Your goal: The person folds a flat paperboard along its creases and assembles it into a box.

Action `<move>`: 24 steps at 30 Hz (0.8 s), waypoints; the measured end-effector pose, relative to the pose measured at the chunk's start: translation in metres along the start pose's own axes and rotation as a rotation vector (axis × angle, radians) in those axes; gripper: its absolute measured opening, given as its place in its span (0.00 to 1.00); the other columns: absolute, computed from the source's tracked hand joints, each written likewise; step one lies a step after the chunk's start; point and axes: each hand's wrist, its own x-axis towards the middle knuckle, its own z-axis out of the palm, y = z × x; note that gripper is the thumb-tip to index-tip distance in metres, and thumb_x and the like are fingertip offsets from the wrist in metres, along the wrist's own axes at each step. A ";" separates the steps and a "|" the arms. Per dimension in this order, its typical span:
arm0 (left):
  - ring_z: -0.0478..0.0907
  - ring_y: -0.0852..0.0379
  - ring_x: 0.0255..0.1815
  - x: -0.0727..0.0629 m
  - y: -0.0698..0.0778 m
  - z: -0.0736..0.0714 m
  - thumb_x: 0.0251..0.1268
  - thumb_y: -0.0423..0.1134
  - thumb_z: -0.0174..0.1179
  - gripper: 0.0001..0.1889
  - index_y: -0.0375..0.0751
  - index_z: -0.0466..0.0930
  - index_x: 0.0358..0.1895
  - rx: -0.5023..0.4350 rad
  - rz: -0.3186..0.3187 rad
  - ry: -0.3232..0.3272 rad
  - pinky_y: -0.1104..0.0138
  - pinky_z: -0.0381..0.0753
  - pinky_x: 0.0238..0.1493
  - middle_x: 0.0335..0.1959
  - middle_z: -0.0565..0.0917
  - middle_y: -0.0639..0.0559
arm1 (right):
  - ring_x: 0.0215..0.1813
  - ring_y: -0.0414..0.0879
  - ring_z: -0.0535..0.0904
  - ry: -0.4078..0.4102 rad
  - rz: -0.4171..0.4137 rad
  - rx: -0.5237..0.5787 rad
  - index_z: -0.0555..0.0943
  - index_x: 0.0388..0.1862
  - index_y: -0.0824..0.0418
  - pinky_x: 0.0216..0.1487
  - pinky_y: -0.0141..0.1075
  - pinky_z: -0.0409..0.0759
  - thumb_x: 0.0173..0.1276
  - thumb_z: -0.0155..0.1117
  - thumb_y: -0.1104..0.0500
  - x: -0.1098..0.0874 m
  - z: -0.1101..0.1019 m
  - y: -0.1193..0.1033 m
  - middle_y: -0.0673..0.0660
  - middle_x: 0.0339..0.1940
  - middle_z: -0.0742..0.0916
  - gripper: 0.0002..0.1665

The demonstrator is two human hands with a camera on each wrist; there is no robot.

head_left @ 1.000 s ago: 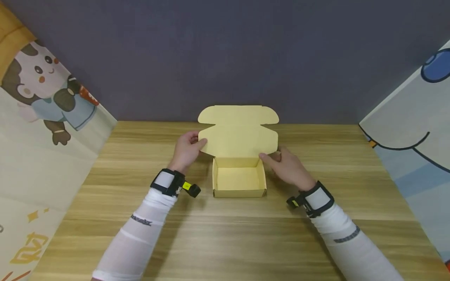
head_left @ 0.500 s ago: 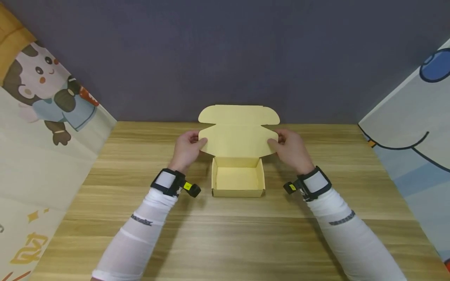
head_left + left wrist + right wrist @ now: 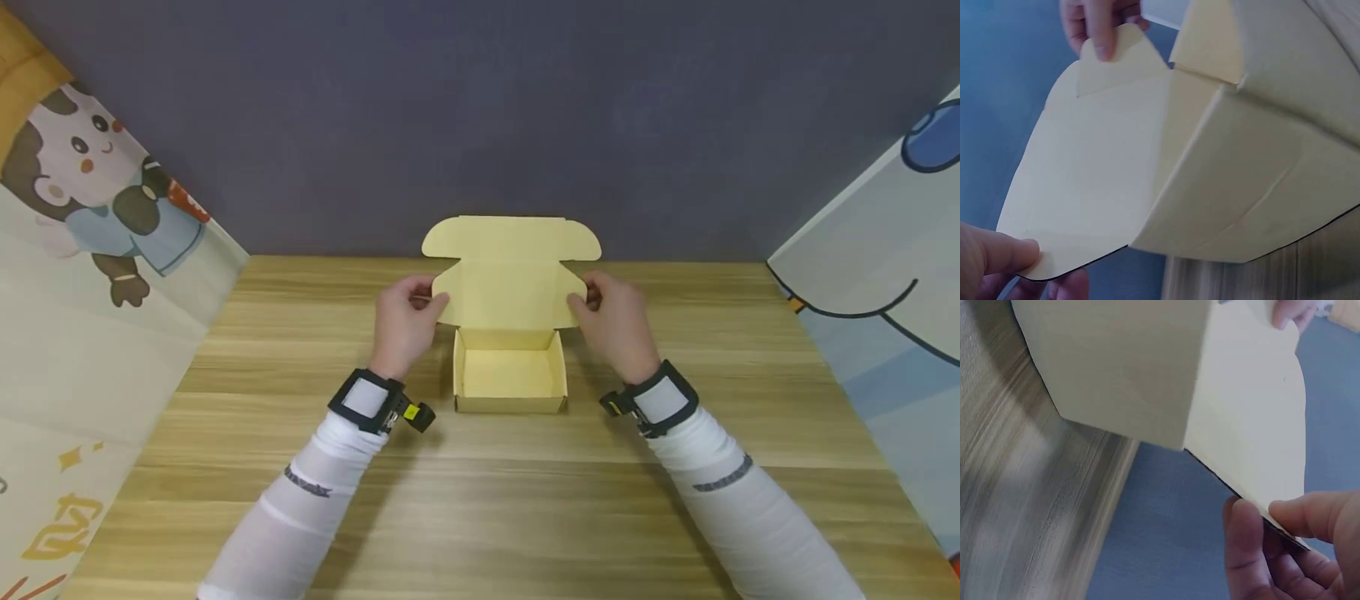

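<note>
A pale yellow cardboard box [image 3: 511, 372] stands on the table in the head view, its lid [image 3: 510, 292] raised at the back and its inside bare. My left hand [image 3: 405, 327] pinches the lid's left side flap between thumb and fingers. On the other side, my right hand [image 3: 617, 325] pinches the right side flap the same way. The right wrist view has the thumb [image 3: 1310, 515] on the flap's inner face and the fingers behind it. In the left wrist view the left thumb [image 3: 1013, 253] presses the other flap. Above the lid, the front tuck flap [image 3: 512, 238] points up.
The wood-grain table [image 3: 495, 500] ends at a dark blue-grey wall [image 3: 480, 125] just behind the lid. Printed cartoon panels stand at the left [image 3: 112, 333] and right [image 3: 900, 333]. Each wrist bears a strapped camera.
My right hand has moved up from the lid's lower right corner to its right flap. Both side flaps now bend slightly inward, and the lid stands a little higher in view.
</note>
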 end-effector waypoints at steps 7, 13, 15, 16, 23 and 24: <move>0.83 0.53 0.32 -0.011 0.005 0.008 0.62 0.33 0.64 0.10 0.35 0.84 0.45 0.026 0.099 0.090 0.67 0.84 0.32 0.37 0.86 0.46 | 0.29 0.49 0.79 0.066 -0.041 -0.020 0.79 0.39 0.65 0.30 0.38 0.76 0.67 0.62 0.60 -0.007 0.009 -0.016 0.57 0.29 0.84 0.09; 0.84 0.50 0.32 -0.022 0.005 0.015 0.61 0.31 0.64 0.10 0.33 0.83 0.45 0.022 0.163 0.147 0.64 0.85 0.33 0.37 0.86 0.42 | 0.31 0.47 0.80 0.113 -0.080 -0.007 0.78 0.41 0.66 0.31 0.38 0.80 0.68 0.61 0.61 -0.016 0.020 -0.021 0.57 0.30 0.84 0.09; 0.84 0.51 0.33 -0.026 0.004 0.018 0.61 0.31 0.64 0.10 0.33 0.83 0.45 0.022 0.172 0.166 0.65 0.85 0.33 0.38 0.85 0.42 | 0.31 0.47 0.81 0.124 -0.089 0.003 0.78 0.42 0.67 0.31 0.38 0.81 0.68 0.60 0.61 -0.019 0.023 -0.022 0.57 0.31 0.84 0.09; 0.84 0.52 0.33 -0.028 0.003 0.020 0.61 0.31 0.64 0.10 0.33 0.83 0.45 0.017 0.176 0.175 0.65 0.85 0.33 0.38 0.85 0.42 | 0.31 0.47 0.81 0.130 -0.092 0.011 0.78 0.43 0.66 0.31 0.38 0.82 0.68 0.61 0.61 -0.020 0.024 -0.022 0.57 0.31 0.84 0.10; 0.82 0.54 0.37 -0.039 -0.004 0.031 0.59 0.30 0.65 0.10 0.34 0.82 0.45 -0.023 0.208 0.224 0.69 0.85 0.35 0.38 0.83 0.43 | 0.33 0.46 0.82 0.174 -0.121 0.045 0.76 0.43 0.67 0.31 0.37 0.84 0.67 0.61 0.62 -0.031 0.033 -0.021 0.58 0.34 0.83 0.09; 0.82 0.54 0.38 -0.040 -0.005 0.032 0.59 0.30 0.66 0.11 0.33 0.82 0.45 -0.031 0.215 0.230 0.69 0.85 0.36 0.38 0.83 0.42 | 0.34 0.46 0.82 0.179 -0.122 0.049 0.76 0.43 0.66 0.32 0.37 0.85 0.67 0.62 0.62 -0.032 0.035 -0.020 0.58 0.34 0.82 0.10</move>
